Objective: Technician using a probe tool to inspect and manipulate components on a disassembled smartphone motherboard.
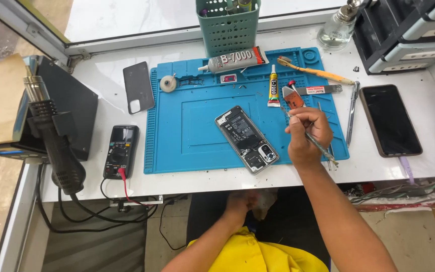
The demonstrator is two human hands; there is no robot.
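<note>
Right hand point(305, 132) closed on metal tweezers point(322, 147), tips toward pers. Opened smartphone point(246, 138) lies on blue repair mat point(177, 126), just left of R hand, long axis diagonal. Left hand point(241, 202) below table point(101, 111) edge, well apart, grip indeterminate.

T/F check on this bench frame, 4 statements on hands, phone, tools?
1. The right hand holds a thin tool. True.
2. The left hand rests on the opened phone. False: it is below the table edge, off the blue mat.
3. The multimeter lies left of the mat. True.
4. The dark phone lies on the mat. False: it lies on the white table, right of the mat.
</note>
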